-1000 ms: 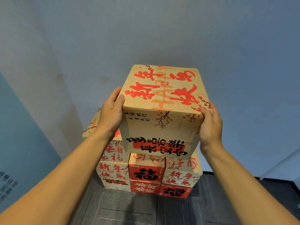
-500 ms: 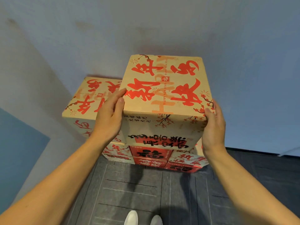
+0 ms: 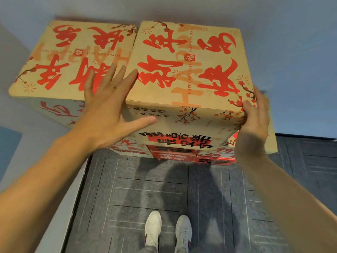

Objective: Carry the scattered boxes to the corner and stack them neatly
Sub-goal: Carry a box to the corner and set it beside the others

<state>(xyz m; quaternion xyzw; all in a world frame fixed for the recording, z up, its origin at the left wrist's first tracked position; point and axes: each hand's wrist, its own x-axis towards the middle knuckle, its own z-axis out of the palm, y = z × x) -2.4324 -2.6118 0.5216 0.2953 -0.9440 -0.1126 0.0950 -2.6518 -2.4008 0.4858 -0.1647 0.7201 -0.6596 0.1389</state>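
Note:
A tan cardboard box (image 3: 186, 73) with red calligraphy sits on top of the stack in the corner, flush beside an identical top box (image 3: 69, 57) on its left. My left hand (image 3: 107, 108) is spread flat with straight fingers over the seam between the two, thumb across the right box's front face. My right hand (image 3: 255, 121) cups that box's right front corner, thumb on the top edge. Lower red and tan boxes (image 3: 182, 155) show beneath.
Pale walls meet behind the stack. Dark grey carpet tiles (image 3: 164, 190) cover the floor in front, where my white shoes (image 3: 166, 230) stand close to the stack. A light baseboard strip (image 3: 60, 223) runs along the left wall.
The box came down from chest height onto the stack beside the left top box. My left hand left its side and now lies flat with fingers spread. The camera tilted downward.

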